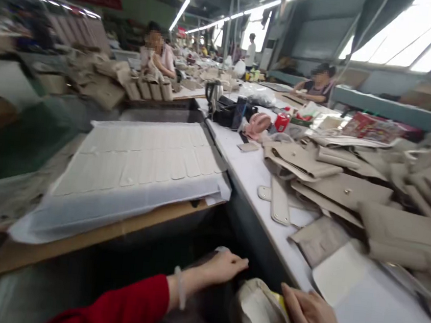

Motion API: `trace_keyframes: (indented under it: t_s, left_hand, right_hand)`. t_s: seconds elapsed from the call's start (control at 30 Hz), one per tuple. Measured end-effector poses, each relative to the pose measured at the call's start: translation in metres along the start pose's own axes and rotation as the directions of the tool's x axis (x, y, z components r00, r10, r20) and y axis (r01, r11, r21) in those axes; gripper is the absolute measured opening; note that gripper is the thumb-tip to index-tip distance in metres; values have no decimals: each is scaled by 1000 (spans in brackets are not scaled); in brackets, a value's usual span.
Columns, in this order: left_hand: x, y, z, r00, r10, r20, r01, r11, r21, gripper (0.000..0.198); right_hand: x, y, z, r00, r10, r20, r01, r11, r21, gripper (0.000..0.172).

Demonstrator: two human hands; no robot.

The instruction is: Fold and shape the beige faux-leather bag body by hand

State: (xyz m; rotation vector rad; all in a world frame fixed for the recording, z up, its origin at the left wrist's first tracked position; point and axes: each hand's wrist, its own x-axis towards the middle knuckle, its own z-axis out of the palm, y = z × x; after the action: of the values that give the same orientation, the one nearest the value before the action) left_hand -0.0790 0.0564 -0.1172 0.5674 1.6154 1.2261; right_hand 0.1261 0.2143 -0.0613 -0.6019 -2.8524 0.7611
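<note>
My left hand (223, 266), at the end of a red sleeve with a pale bracelet, is over the dark gap below the table edge. Its fingers are bent together, and what they hold, if anything, is too small to make out. My right hand (312, 320) lies against the yellow edge of a rounded beige piece (263, 315) with a whitish inside, at the bottom centre-right. The fingers of that hand are pressed together along this edge. To its upper right, a flat beige pouch (320, 240) and a pale sheet (340, 271) rest on the white table (384, 318).
Beige leather-like bags (347, 191) are piled on the right. On the left, a board (116, 223) bears rows of pale strips (146, 159) on white sheeting. A red can (282, 120) and a kettle (213, 97) stand farther back. Several people work beyond.
</note>
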Motion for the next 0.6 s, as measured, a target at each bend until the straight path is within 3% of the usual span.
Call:
trace_keyframes:
  t_s: [0.07,0.17,0.33,0.6]
  left_hand:
    - [5,7,10,997,21,73,-20,1000,-21,50]
    - [-3,20,13,987,57,153,-43,995,-93,61]
    - [-15,27,16,967,81,240,-35,981,-190,59]
    - [-10,29,12,939,61,339,15,976,-216,42]
  right_hand:
    - [-3,-3,-7,990,141,0,-140,983,-122,64]
    - [9,-13,-5,975,218,-39,-221,943,-250,68]
    - [19,-24,5,984,176,-39,-179,930,-322,67]
    - [13,-18,10,983,182,-26,-179,922,-344,62]
